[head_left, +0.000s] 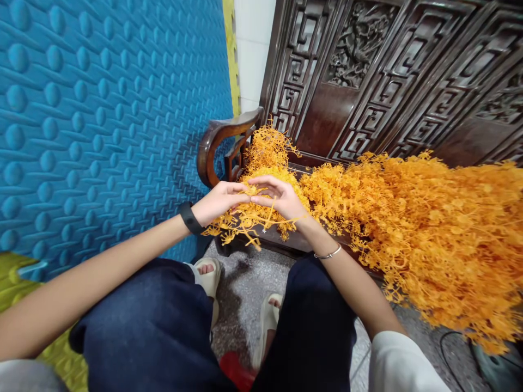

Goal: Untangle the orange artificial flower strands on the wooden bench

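Note:
My left hand [220, 203], with a black band at the wrist, pinches one side of a thin, branching orange plastic piece [254, 190]. From the other side my right hand [284, 198] meets it, fingers curled and closed on the same piece, a silver bangle on the forearm. The fingertips of both hands nearly touch and hide part of the piece. Orange stems hang just below the hands. A large pile of similar orange plastic pieces [441, 218] spreads to the right, and a smaller heap [267, 147] lies behind my hands.
The pieces lie on a dark wooden bench [281, 239] with a curved armrest [210, 149] and a carved back [327, 117]. Blue foam matting [102, 120] stands at the left. Below are a speckled floor [239, 288], a red object [237, 370] and black cables [447, 345].

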Demonstrator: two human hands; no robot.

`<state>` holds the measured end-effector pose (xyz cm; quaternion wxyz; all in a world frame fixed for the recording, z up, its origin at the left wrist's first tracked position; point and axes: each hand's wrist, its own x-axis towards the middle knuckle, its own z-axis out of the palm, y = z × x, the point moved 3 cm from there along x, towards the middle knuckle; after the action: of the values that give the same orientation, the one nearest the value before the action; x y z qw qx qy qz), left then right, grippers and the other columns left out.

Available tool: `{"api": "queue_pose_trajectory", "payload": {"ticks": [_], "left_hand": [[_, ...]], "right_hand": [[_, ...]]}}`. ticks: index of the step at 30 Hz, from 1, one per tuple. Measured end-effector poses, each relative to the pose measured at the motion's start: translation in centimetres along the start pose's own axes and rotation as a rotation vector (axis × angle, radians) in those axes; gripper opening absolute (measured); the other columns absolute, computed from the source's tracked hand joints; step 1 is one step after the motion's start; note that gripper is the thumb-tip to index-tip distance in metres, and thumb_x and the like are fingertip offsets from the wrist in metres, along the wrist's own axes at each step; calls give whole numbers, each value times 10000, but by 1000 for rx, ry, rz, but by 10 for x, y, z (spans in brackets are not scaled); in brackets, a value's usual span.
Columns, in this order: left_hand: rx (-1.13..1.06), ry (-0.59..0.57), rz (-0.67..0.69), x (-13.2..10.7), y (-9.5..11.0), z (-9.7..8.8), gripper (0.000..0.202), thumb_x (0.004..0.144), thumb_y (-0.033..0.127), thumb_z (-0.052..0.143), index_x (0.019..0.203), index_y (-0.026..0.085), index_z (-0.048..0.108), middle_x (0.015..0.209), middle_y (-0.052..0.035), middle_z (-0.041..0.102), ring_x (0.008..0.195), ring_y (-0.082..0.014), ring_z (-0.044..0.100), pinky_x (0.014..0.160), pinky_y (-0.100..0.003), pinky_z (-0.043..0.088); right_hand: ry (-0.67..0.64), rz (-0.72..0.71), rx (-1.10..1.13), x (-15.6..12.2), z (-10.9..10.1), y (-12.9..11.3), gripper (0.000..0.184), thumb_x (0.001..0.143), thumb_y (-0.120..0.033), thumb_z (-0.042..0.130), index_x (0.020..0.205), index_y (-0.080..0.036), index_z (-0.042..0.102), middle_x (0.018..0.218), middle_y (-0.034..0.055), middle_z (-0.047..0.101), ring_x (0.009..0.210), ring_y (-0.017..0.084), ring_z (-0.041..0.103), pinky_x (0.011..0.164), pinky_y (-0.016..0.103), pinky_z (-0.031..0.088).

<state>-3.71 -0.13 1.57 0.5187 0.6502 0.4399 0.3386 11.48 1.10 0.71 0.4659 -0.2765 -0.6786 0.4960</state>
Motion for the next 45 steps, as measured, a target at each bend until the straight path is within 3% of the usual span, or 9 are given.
{"api": "queue_pose_trajectory", "payload": {"ticks": [5, 10, 19, 22, 32, 36, 39, 42, 45], "left_hand": [[77, -69, 36, -1, 2, 1, 280, 736, 382, 641, 762, 105, 666, 545, 38, 465, 466, -51, 359, 430, -183, 289], [116, -97, 28, -2, 3, 2, 327, 748, 428, 636, 713, 103, 644, 551, 37, 471, 448, -39, 347, 415, -173, 292], [220, -318, 71, -6, 6, 7, 365, 812, 420, 569, 609, 119, 603, 553, 16, 525, 450, -45, 370, 411, -178, 282], [252, -339, 116, -6, 7, 8, 393, 838, 442, 512, 607, 129, 566, 537, 27, 481, 443, -50, 345, 425, -195, 266], [371, -132, 260, 5, 13, 11, 349, 881, 377, 382, 623, 161, 477, 589, 34, 427, 577, -98, 388, 596, -237, 328], [381, -229, 217, 0, 10, 12, 375, 870, 377, 388, 583, 158, 488, 570, 26, 445, 569, -99, 394, 602, -239, 331], [378, -291, 156, -6, 5, 9, 383, 861, 425, 410, 618, 155, 529, 564, 28, 440, 532, -92, 377, 551, -227, 318], [324, -249, 78, -10, 0, 2, 363, 850, 452, 431, 690, 155, 565, 550, 37, 420, 488, -86, 369, 494, -212, 308], [280, -212, 37, -11, 0, -3, 334, 837, 438, 467, 725, 147, 586, 570, 28, 455, 492, -81, 388, 482, -201, 323]], "right_hand": [[95, -28, -49, 1, -9, -2, 186, 708, -298, 721, 856, -194, 680, 842, 13, 629, 815, 130, 580, 816, 326, 476], [-123, 32, -79, -1, -9, -4, 286, 727, -275, 714, 1004, -214, 674, 829, -3, 588, 777, 111, 527, 754, 287, 444], [-239, -86, -107, -4, -13, -10, 136, 749, -300, 708, 834, -201, 673, 869, 9, 582, 836, 122, 533, 749, 285, 412], [-143, -73, 6, -2, -13, -9, 154, 731, -310, 717, 747, -186, 627, 823, 4, 576, 804, 118, 526, 744, 282, 413], [286, 46, 259, 12, -3, 20, 268, 667, -373, 722, 697, -190, 527, 698, -23, 508, 651, 90, 484, 676, 249, 436], [498, 24, 237, 22, -56, 26, 280, 720, -382, 643, 661, -207, 433, 649, -37, 465, 602, 84, 464, 649, 245, 441], [915, -109, -24, 16, -125, 29, 244, 761, -412, 559, 706, -222, 417, 656, -36, 439, 591, 98, 454, 615, 253, 415], [880, -68, -216, 13, -156, 42, 220, 708, -386, 587, 773, -220, 460, 704, -16, 499, 639, 117, 505, 625, 275, 415], [751, -35, -289, 16, -153, 59, 206, 662, -289, 627, 785, -212, 481, 699, -7, 529, 675, 129, 532, 685, 300, 435]]}}
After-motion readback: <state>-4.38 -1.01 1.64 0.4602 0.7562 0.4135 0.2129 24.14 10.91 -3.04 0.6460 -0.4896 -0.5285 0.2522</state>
